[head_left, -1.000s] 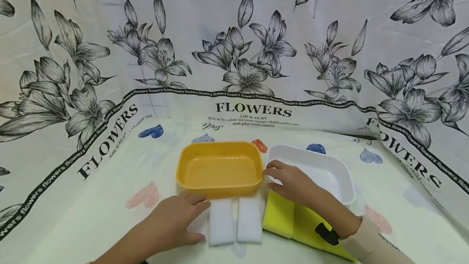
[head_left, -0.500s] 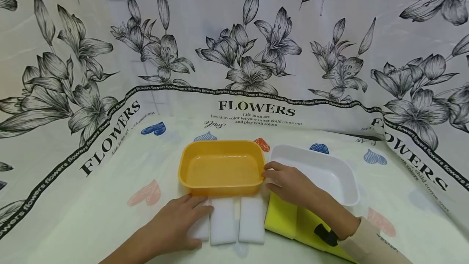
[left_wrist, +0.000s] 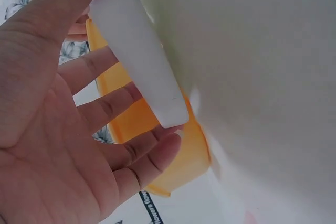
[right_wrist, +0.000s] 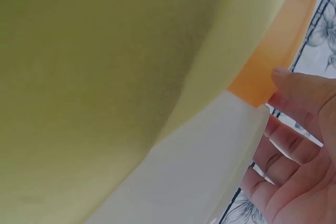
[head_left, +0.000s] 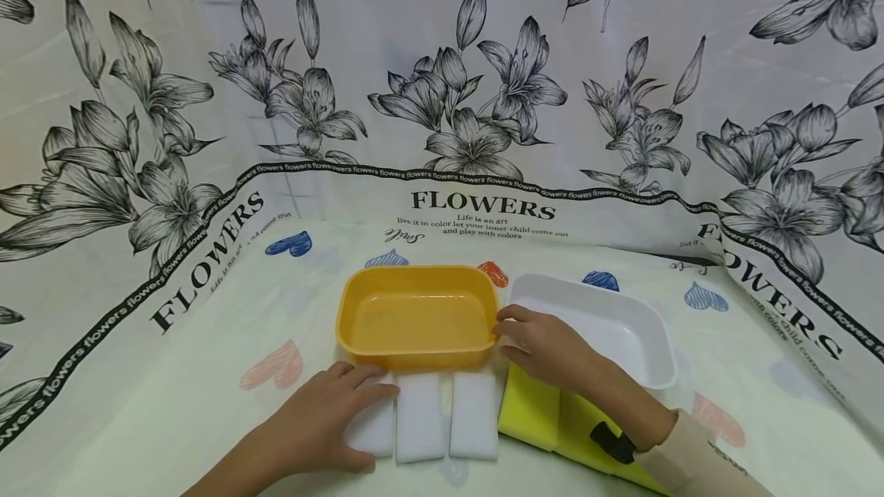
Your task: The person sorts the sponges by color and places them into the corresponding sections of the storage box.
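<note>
Three white sponge-like blocks stand in a row on the tablecloth. My left hand (head_left: 311,420) spans the leftmost white block (head_left: 374,428), fingers by its far end and thumb by its near end. In the left wrist view, the fingers lie relaxed along that white block (left_wrist: 142,56). Behind the row sits an orange-yellow tray (head_left: 417,342). My right hand (head_left: 552,343) touches that tray's right end with its fingertips, beside a white tray (head_left: 638,328). In the right wrist view, the thumb lies against the orange tray (right_wrist: 262,66), with the other fingers by the white tray (right_wrist: 194,166).
The middle block (head_left: 420,416) and right block (head_left: 474,416) stand side by side. A folded yellow cloth (head_left: 532,409) lies partly beneath my right forearm. Flower-printed fabric (head_left: 476,83) rises behind and at both sides.
My left hand has shifted slightly left and nearer to me, so more of the leftmost block shows. The right hand has stayed at the tray's end. The head view has shifted a little.
</note>
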A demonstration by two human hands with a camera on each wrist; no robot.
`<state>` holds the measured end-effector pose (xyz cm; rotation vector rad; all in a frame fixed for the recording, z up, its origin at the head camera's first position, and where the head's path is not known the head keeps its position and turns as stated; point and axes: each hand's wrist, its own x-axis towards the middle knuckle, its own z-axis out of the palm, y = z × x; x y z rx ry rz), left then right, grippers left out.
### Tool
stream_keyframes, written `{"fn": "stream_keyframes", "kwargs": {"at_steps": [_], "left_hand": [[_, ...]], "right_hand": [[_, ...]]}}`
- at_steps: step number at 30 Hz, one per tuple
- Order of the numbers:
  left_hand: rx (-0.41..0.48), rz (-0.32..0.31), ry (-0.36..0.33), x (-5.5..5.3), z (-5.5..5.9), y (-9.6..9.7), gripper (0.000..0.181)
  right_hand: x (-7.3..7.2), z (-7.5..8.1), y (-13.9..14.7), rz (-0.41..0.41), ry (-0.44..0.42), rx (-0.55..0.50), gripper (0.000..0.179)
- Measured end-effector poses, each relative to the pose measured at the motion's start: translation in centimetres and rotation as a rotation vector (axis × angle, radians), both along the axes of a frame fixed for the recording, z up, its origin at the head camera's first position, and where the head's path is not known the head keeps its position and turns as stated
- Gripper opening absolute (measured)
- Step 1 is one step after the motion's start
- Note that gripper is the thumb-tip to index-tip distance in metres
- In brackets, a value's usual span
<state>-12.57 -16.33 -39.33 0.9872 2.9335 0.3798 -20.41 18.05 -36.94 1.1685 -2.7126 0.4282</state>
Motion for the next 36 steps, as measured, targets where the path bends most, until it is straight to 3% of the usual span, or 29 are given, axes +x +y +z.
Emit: {"fn": "stream_keyframes", "kwargs": {"at_steps": [13, 24, 29, 36], "left_hand": [[0.007, -0.011, 0.078, 0.8, 1.9, -0.2, 0.075], [0.008, -0.034, 0.046, 1.1, 3.9, 0.6, 0.073], [-0.008, -0.026, 0.032, 0.9, 4.7, 0.7, 0.074], [0.014, -0.049, 0.097, 0.2, 5.2, 0.7, 0.073]], "right_hand": [[0.0, 0.2, -0.1, 0.005, 0.021, -0.008, 0.021], [0.0, 0.2, -0.2, -0.005, 0.000, -0.007, 0.020], [0.0, 0.1, -0.3, -0.005, -0.001, -0.007, 0.020], [-0.1, 0.0, -0.3, 0.006, 0.006, -0.018, 0.019]]}}
